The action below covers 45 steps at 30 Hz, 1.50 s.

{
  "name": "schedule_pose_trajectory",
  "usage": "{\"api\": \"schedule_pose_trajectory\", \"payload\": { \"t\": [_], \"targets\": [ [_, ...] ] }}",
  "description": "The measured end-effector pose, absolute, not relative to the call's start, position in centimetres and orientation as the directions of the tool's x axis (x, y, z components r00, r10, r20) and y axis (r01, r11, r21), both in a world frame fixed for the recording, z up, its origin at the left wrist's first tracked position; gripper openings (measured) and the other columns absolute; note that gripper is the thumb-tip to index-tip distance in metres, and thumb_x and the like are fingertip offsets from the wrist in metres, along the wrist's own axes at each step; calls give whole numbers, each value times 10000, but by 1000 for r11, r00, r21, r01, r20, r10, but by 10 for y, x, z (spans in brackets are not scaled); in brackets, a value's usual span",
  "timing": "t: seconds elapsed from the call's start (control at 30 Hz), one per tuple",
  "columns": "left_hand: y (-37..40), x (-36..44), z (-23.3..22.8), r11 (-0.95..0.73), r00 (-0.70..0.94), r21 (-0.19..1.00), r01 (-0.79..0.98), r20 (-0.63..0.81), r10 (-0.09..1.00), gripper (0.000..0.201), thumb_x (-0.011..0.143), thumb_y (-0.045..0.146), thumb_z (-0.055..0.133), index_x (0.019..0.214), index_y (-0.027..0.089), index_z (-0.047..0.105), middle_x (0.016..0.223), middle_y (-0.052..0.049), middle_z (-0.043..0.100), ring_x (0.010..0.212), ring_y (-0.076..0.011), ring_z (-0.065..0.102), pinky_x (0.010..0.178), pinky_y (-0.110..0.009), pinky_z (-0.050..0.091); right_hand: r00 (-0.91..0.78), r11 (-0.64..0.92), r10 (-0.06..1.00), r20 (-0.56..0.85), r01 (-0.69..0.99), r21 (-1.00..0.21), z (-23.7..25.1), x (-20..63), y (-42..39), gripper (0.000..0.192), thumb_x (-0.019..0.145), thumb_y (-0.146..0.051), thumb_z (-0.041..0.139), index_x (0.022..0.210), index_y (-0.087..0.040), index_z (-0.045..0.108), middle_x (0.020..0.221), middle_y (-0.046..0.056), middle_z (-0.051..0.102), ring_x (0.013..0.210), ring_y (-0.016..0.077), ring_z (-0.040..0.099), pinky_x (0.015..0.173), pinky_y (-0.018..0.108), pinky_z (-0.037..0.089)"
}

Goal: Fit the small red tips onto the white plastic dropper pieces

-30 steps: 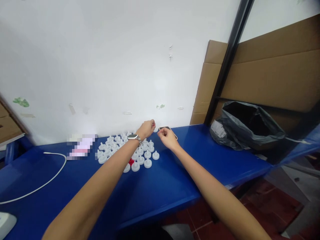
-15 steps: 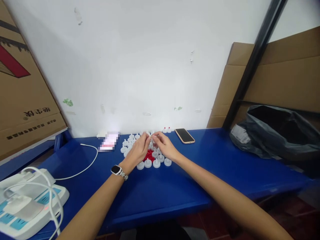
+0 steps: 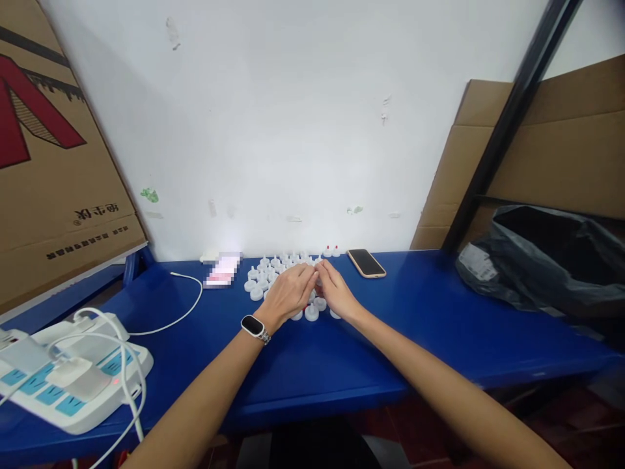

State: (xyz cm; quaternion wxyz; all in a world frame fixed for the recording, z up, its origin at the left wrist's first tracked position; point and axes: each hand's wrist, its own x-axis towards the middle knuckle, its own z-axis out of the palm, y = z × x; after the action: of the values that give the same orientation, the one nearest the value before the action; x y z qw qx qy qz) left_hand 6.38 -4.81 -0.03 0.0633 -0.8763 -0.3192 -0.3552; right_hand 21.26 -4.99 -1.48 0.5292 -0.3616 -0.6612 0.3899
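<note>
My left hand (image 3: 291,291) and my right hand (image 3: 336,286) meet at the fingertips above a cluster of white nozzle caps (image 3: 262,276). Both hands have their fingers bent and pressed together. Whatever lies between them is hidden behind the fingers. Each cap has a round base and a thin upright spout. One cap (image 3: 311,312) stands just below the hands, toward the table's front. Only a speck of the small red pieces shows under my left hand. Two caps with red tips (image 3: 332,251) stand apart by the wall.
A phone (image 3: 366,263) lies right of the caps on the blue table (image 3: 342,371). At the left are a power strip (image 3: 78,417) with white cables and a large cardboard box (image 3: 63,163). A dark plastic bag (image 3: 547,260) sits at the right.
The view has shifted a little, moving the scene rightward. My left hand has turned over more and now covers most of the red pieces; both hands remain together at the fingertips.
</note>
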Motion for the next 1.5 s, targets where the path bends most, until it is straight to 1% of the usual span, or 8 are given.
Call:
{"api": "schedule_pose_trajectory", "payload": {
  "t": [0.23,0.47,0.57,0.8,1.1,1.2,1.33,1.5],
  "targets": [
    [-46,78,-9,-671,204,642,370,649,733,369,1030,403,301,798,190,494,666,16,499,609,-130,460,600,-274,358,-179,602,786,592,443,-665,-1,214,-63,209,1024,-386,271,1011,-225,405,693,-29,490,603,164,501,619,305,373],
    [-36,81,-13,-489,90,865,111,481,872,482,944,571,406,657,186,450,568,32,434,522,-101,396,509,-241,331,-231,603,605,762,757,-250,0,208,-62,250,1007,-303,303,1110,-159,479,1083,148,619,964,273,545,846,413,387],
    [-35,80,-15,-421,98,907,28,416,904,480,921,581,426,634,197,407,521,49,384,467,-87,348,457,-228,284,-261,617,588,765,756,-216,2,209,-60,231,994,-286,319,1087,-172,497,1084,146,619,992,278,531,858,403,373],
    [-44,86,-9,-518,100,816,256,511,854,444,939,458,396,583,196,351,508,52,333,487,-85,300,480,-247,239,-150,537,825,544,509,-673,11,210,-61,196,964,-293,311,865,-233,469,617,-30,463,570,170,449,598,290,308],
    [-40,63,2,-554,-40,773,307,593,804,446,982,432,316,594,212,339,513,42,365,487,-105,346,502,-261,288,-28,316,946,322,288,-904,7,239,-35,281,887,-342,331,682,-206,467,542,-30,407,518,134,400,515,267,297],
    [-32,49,2,-533,78,708,463,566,820,440,998,441,303,624,215,350,528,40,378,500,-123,375,520,-276,292,-48,351,935,350,238,-905,7,250,-30,262,905,-379,366,748,-206,484,565,-38,446,541,125,424,539,250,334],
    [-26,45,-3,-607,371,420,675,518,771,302,978,373,380,738,210,462,664,2,514,658,-180,501,624,-310,356,-261,500,861,436,275,-821,9,249,-36,244,901,-450,509,924,-212,559,700,-25,590,582,114,457,573,243,354],
    [-27,41,-7,-613,476,209,762,462,748,188,901,366,519,896,207,619,876,-63,593,877,-259,544,786,-394,420,-318,509,849,421,283,-813,5,256,-39,238,833,-421,642,908,-200,594,717,-27,570,586,109,435,584,250,354]
  ]
}}
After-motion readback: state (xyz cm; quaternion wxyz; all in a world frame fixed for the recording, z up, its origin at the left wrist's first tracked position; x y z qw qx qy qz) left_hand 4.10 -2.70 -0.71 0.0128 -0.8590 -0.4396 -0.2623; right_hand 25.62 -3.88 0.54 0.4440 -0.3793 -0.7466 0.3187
